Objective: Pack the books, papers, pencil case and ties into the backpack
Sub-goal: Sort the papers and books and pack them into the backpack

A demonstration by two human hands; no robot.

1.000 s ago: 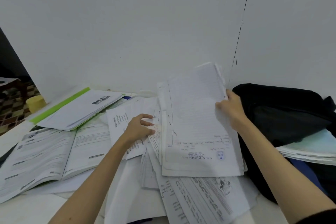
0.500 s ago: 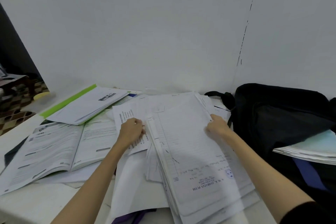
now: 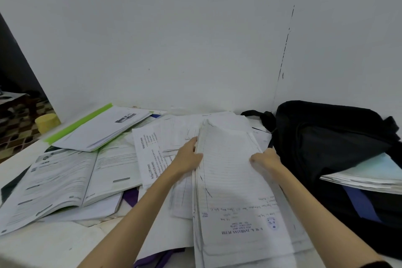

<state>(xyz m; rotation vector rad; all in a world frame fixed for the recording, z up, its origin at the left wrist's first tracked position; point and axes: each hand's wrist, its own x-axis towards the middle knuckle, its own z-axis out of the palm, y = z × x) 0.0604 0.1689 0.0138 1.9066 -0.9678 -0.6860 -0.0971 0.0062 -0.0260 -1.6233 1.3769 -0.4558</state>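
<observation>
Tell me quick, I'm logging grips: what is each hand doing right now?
Left hand: grips the left edge of the paper stack.
Right hand: rests on the stack's right side; grip cannot be told.

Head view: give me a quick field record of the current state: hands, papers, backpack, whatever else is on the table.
left hand: at left edge of paper stack, grip unclear
right hand: on the stack's right side
paper stack: flat on table, lined sheet on top
backpack: black, right of stack, papers sticking out of its opening
open book: left of stack
green folder: behind open book
purple fabric: partly under papers
</observation>
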